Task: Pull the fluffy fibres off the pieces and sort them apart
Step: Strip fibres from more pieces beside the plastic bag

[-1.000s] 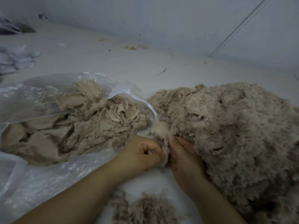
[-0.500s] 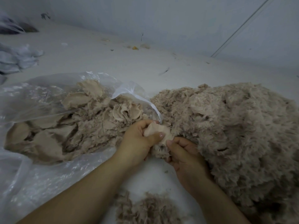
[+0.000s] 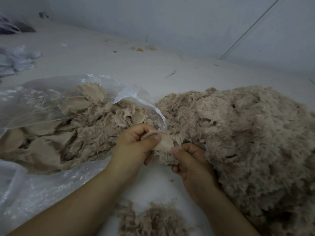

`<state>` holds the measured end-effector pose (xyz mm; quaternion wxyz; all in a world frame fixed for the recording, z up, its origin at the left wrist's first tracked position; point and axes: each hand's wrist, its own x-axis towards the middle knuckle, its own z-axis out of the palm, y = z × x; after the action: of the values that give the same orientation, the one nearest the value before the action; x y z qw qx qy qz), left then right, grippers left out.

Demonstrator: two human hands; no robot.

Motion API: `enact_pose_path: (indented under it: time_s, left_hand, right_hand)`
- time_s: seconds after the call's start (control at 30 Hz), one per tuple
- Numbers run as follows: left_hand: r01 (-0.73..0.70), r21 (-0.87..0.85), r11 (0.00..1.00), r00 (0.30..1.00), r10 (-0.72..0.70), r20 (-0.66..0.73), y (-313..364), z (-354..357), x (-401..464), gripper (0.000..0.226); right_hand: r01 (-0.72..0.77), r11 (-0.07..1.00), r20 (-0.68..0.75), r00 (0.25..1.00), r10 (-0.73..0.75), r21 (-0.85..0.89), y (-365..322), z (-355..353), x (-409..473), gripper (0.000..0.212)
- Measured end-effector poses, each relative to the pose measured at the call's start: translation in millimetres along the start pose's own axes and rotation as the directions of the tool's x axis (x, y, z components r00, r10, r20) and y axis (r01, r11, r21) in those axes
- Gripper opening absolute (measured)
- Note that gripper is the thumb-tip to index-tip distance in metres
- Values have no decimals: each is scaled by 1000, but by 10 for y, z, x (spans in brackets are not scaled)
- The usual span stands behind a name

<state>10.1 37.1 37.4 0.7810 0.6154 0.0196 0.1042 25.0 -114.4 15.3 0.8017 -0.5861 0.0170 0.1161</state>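
A small beige fabric piece (image 3: 164,143) with a fluffy fringe sits between my two hands at the centre. My left hand (image 3: 134,145) pinches its upper edge with thumb and curled fingers. My right hand (image 3: 190,160) grips its lower fluffy edge. A big heap of fluffy beige pieces (image 3: 247,142) lies to the right, touching my right hand. A clear plastic bag (image 3: 42,103) on the left holds several flatter beige pieces (image 3: 71,133). A small tuft pile of loose fibres (image 3: 151,220) lies below my hands.
The white work surface (image 3: 119,65) stretches back to a pale wall. White crumpled material (image 3: 17,60) lies at the far left. Small scraps (image 3: 139,48) sit near the wall's foot. A thin line (image 3: 247,29) runs slantwise up the wall.
My hands have lifted a piece from the heap's edge and turned it, so its smooth backing now faces up. The left thumb has moved onto it and the hands have spread a little apart.
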Motion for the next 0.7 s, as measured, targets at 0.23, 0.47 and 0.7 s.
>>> enact_pose_path:
  time_s: [0.23,0.47,0.7]
  left_hand:
    - [155,107,982,979,-167,120,-54,23,11,12]
    - [98,18,995,986,-100,134,-34,7,26,16]
    - [105,14,994,986,-106,130,-43,9,54,9]
  right_hand:
    - [60,998,115,992,-58,-9,-11,8,-16,36]
    - [58,992,92,995,-48,-110,12,19,6,27]
    - [45,991,-3,999,-46,-128,52,12,48,20]
